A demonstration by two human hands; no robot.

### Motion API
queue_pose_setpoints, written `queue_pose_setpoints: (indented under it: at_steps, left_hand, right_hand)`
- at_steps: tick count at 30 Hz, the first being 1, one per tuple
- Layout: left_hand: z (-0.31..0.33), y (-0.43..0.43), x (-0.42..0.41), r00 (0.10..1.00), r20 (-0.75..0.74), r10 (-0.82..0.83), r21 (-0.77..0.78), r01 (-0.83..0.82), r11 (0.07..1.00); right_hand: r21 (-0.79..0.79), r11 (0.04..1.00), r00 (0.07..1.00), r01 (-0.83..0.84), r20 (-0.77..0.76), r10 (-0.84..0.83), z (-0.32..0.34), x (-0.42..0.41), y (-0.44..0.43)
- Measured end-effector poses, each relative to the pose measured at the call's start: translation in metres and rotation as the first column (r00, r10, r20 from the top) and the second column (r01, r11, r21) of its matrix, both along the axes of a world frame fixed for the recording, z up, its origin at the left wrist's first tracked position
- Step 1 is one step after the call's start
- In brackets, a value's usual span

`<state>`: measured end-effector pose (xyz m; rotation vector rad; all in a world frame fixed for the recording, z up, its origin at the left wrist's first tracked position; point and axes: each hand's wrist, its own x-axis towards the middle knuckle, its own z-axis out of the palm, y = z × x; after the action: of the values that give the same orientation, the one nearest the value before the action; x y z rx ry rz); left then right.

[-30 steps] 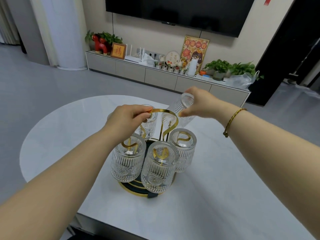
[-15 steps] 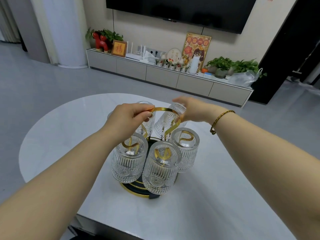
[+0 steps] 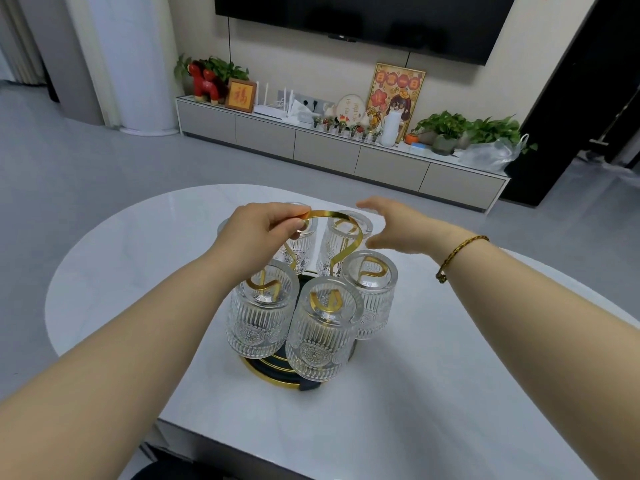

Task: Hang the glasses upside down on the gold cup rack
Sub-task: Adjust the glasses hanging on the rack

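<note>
Glasses hung upside down on gold rack, white table.
Near to far: 3 front glasses (image 3: 320, 336) inverted on rack (image 3: 277, 374) pegs; left hand (image 3: 261, 228) pinching the rack's top handle loop (image 3: 337, 220); right hand (image 3: 398, 225) open, fingers spread, just beside back right glass (image 3: 341, 242), holding nothing; table (image 3: 433, 393) underneath.
</note>
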<state>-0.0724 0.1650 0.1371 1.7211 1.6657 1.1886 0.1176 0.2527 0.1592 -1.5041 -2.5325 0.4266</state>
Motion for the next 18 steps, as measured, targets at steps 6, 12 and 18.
queue_pose_setpoints:
  at_steps: [6,12,18]
  left_hand:
    - [0.004,-0.003,0.002,1.000,-0.008,0.009,-0.012,-0.010,1.000]
    - [0.008,-0.006,0.005,1.000,-0.023,0.012,-0.033,-0.013,0.999]
    - [0.011,-0.010,0.008,1.000,-0.025,0.007,-0.033,-0.008,0.999]
  right_hand:
    - [0.007,0.992,0.963,0.125,-0.243,-0.120,-0.008,0.023,-0.023]
    - [0.009,0.987,0.884,0.158,-0.447,-0.137,-0.025,0.034,-0.058]
    - [-0.226,0.968,0.813,0.110,-0.540,-0.219,-0.041,0.044,-0.075]
